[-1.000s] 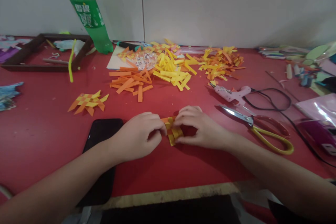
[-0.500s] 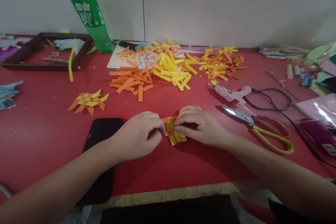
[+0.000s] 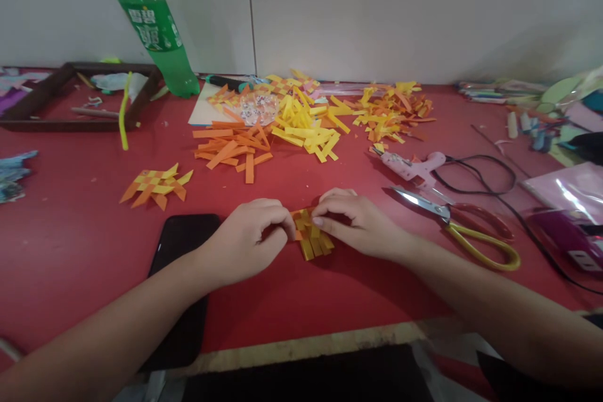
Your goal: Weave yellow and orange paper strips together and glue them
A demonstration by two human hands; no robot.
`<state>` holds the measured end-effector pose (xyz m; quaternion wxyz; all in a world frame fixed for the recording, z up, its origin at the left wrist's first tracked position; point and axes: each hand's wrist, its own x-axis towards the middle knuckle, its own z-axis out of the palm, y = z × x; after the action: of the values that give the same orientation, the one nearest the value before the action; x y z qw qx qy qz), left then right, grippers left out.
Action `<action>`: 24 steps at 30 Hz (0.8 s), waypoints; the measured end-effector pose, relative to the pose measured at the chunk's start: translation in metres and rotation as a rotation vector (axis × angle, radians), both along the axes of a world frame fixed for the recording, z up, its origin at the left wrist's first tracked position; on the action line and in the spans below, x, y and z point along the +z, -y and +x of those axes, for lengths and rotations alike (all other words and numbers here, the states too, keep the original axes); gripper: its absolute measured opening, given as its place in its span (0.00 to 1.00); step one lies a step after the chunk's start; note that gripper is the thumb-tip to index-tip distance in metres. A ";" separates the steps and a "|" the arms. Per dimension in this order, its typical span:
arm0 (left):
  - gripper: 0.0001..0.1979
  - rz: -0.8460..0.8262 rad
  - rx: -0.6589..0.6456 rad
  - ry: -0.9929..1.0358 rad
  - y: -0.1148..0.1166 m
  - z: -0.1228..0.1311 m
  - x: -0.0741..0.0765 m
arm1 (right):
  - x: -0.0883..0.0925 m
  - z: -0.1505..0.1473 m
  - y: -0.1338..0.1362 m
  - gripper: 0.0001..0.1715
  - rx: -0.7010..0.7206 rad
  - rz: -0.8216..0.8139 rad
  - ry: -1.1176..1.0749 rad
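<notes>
Head view: at the centre of the frame, a woven paper piece (image 3: 315, 244) of yellow and orange strips is set on the red tabletop (image 3: 282, 308), between the two hands and partly covered by them. The left hand (image 3: 249, 239) is laid at its left edge, thumb and forefinger curled with a narrow gap between them; whether the paper is gripped there cannot be told. By the right hand (image 3: 360, 223) the upper right part of the weave is pinched, thumb and forefinger brought close together on it. Below the left wrist, a black smartphone (image 3: 186, 235) is partly hidden by the forearm. Left of centre, a woven paper fish (image 3: 155, 186) in the same two colours is seen lying apart. In the upper middle, orange paper strips (image 3: 230, 143) are heaped beside yellow paper strips (image 3: 308, 129), with mixed paper scraps (image 3: 396, 112) piled farther right. Right of centre, a pink hot glue gun (image 3: 409, 169) is placed just above scissors (image 3: 445, 211) with one red and one yellow handle loop, their blades spread slightly or together, too blurred to tell. At the upper left, a green plastic bottle (image 3: 151, 31) is stood beside a dark brown frame (image 3: 61, 124), across whose right side a yellow stick (image 3: 123, 116) is laid.
</notes>
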<state>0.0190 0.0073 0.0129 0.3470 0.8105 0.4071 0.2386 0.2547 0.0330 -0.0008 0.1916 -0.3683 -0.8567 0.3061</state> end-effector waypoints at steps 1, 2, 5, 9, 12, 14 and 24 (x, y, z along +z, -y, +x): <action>0.12 0.004 -0.012 -0.010 0.000 0.001 0.000 | 0.000 0.000 0.000 0.09 -0.004 -0.004 -0.001; 0.12 0.011 -0.021 -0.019 0.000 0.001 -0.001 | 0.000 0.000 0.000 0.09 -0.007 -0.005 -0.002; 0.12 0.027 -0.030 -0.032 -0.001 0.002 -0.001 | 0.000 0.001 0.000 0.10 -0.006 -0.009 0.000; 0.11 0.037 -0.024 -0.011 0.001 0.003 0.000 | 0.000 0.001 0.000 0.10 -0.003 -0.004 0.007; 0.12 0.038 -0.032 -0.020 0.002 0.003 0.000 | 0.001 0.000 0.000 0.11 0.008 0.006 0.009; 0.12 0.045 -0.041 -0.037 0.002 0.003 -0.001 | 0.001 0.000 0.000 0.11 0.024 0.013 0.012; 0.11 0.060 -0.071 -0.019 0.002 0.003 0.001 | 0.004 0.003 -0.001 0.07 0.099 0.051 -0.027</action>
<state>0.0220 0.0049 0.0136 0.3267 0.8368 0.3739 0.2305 0.2577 0.0339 0.0037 0.1970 -0.3162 -0.8787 0.2984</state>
